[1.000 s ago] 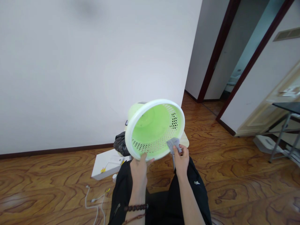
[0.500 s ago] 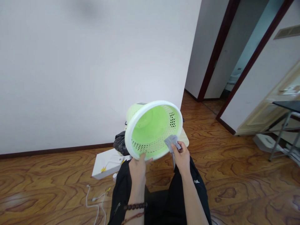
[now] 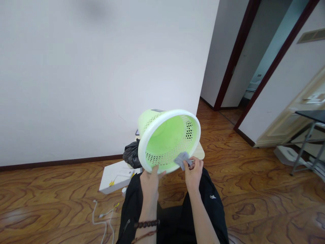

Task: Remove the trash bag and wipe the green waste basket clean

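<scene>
Basket [image 3: 166,137], pale green with a white rim, tilts with its mouth toward my camera. On its near rim my left hand [image 3: 149,181] has its grip closed, thumb inside. At the basket's lower right edge, my right hand [image 3: 193,173] keeps a narrow grip on a grey cloth [image 3: 181,160]; I can't tell whether it touches the rim. Just left of the basket sits a black bag [image 3: 132,156].

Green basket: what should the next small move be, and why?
Perhaps slide the grey cloth along the rim of the green basket: the right hand pinches the cloth there, while the left hand grips the tilted basket's lower rim.
</scene>
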`<state>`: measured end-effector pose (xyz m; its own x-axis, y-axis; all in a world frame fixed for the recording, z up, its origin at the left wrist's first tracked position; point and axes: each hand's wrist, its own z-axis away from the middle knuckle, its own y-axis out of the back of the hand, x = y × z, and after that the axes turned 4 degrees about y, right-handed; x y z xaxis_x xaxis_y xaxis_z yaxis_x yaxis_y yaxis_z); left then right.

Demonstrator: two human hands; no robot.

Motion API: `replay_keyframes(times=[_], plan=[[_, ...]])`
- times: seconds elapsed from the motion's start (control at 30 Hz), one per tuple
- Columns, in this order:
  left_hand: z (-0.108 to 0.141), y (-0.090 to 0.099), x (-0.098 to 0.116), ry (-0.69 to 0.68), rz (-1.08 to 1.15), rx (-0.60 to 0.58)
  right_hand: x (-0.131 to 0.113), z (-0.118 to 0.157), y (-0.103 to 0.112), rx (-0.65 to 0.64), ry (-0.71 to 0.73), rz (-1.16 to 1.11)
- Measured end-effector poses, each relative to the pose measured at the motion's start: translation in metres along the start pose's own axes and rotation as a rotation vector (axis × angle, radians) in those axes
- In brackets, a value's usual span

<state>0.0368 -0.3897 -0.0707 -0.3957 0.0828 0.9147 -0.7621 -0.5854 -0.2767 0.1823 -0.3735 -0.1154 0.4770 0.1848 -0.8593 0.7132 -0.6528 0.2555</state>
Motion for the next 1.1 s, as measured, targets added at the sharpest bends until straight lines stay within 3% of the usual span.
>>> replay_keyframes(times=[0.13,0.3,0.67,0.9,1.1], plan=[[0.002,-0.002,0.002,0.016,-0.004,-0.001,-0.005,0.001,-0.001,-0.13,0.12,0.061],[0.0,0.0,0.001,0.005,-0.011,-0.001,-0.014,0.003,0.001,-0.185,0.19,0.252],[0.0,0.0,-0.003,0.011,-0.008,-0.003,-0.015,-0.003,0.005,-0.162,0.167,0.258],[0.002,-0.001,-0.002,0.007,0.004,-0.014,-0.02,0.0,0.003,-0.001,0.24,0.2],[0.002,0.0,-0.001,-0.002,-0.007,-0.022,-0.01,0.001,0.001,-0.142,0.258,0.137]])
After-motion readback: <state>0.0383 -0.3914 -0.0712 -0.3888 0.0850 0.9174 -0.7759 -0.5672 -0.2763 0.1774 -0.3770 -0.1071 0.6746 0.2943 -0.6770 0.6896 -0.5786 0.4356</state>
